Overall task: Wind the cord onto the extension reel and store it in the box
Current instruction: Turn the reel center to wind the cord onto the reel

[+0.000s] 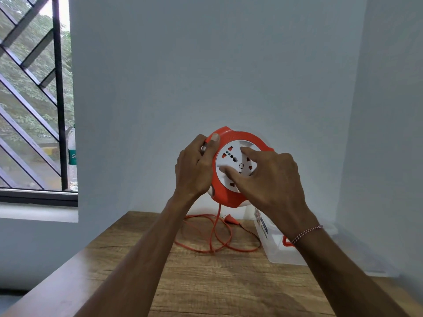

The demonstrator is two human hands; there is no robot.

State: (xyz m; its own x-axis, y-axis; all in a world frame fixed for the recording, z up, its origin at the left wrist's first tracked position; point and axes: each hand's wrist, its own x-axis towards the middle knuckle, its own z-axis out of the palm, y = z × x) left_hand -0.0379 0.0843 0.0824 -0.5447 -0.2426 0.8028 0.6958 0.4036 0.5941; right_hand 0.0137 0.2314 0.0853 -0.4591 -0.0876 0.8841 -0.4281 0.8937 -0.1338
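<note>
Left hand point(194, 167) grips the reel point(238, 165) rim; right hand point(270, 177) fingers press its white middle (turn slowly, keep cord point(214, 227) loose)

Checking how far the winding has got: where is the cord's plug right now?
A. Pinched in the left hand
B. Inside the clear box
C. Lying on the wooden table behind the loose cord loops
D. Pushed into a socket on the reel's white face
C: the plug lies on the table at the far side of the slack orange cord, below the lifted reel and apart from both hands.
</note>
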